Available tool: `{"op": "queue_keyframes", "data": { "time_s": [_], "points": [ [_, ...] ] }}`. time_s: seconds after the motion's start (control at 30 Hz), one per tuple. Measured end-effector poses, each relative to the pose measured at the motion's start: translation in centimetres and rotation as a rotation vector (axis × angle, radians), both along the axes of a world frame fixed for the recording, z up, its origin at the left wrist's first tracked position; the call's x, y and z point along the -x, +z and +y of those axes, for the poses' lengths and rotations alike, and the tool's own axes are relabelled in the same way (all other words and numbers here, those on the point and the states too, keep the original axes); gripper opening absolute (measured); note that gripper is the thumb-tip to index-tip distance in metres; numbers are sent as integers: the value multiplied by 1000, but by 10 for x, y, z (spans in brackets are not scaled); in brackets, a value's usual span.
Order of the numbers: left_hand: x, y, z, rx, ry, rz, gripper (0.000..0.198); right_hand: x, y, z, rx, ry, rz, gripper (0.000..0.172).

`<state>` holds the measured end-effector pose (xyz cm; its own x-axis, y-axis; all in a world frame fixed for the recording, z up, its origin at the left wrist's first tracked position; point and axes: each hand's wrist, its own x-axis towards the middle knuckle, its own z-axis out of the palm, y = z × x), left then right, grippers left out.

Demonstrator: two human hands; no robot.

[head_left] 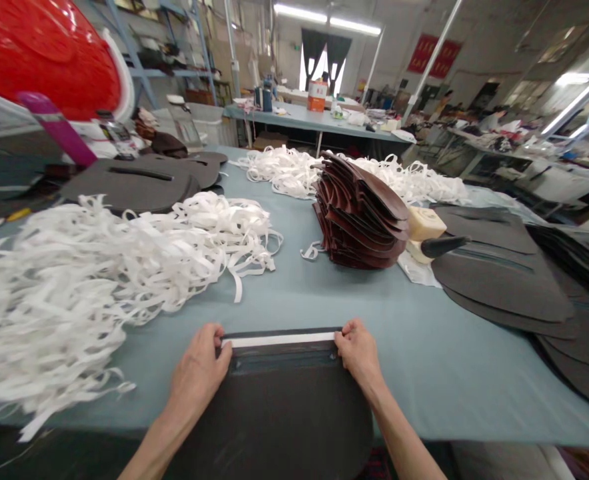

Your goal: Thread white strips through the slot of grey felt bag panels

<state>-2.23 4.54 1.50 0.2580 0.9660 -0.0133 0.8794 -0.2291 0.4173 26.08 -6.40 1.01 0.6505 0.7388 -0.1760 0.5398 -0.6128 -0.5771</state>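
Bright ceiling tubes; glare on red plastic; edges stretched, distance soft.

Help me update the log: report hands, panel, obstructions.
Left hand, right hand: pinching white strip at its ends. Strip along far edge of dark panel. Strip heap at left, apart from panel.

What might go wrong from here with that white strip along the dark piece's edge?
The white strip might shift or buckle, since the left hand and right hand pinch near its ends, leaving the middle unheld. The dark piece overhangs the table, so it could slide off if released. The uneven brown stack might topple if bumped.
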Motion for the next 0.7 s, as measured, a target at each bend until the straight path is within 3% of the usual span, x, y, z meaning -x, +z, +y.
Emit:
{"op": "queue_keyframes", "data": {
  "time_s": [0.17,0.3,0.37,0.5,0.63,0.7],
  "points": [
    [-7,-6,-37,-313,-233,94,30,21,13,-4,15,120,-191,20],
    [-4,-9,-50,-388,-296,172,41,62,19,1,-151,559,-445,33],
    [-1,-9,-44,-377,-316,169,42,79,18,8,-229,679,-557,28],
    [7,-11,-25,-350,-336,77,36,88,16,23,-215,632,-600,11],
    [9,-14,-21,-343,-272,-28,34,81,14,37,-81,579,-643,21],
    [9,-14,-23,-341,-250,-51,35,84,11,46,-97,589,-595,23]
  ]
}}
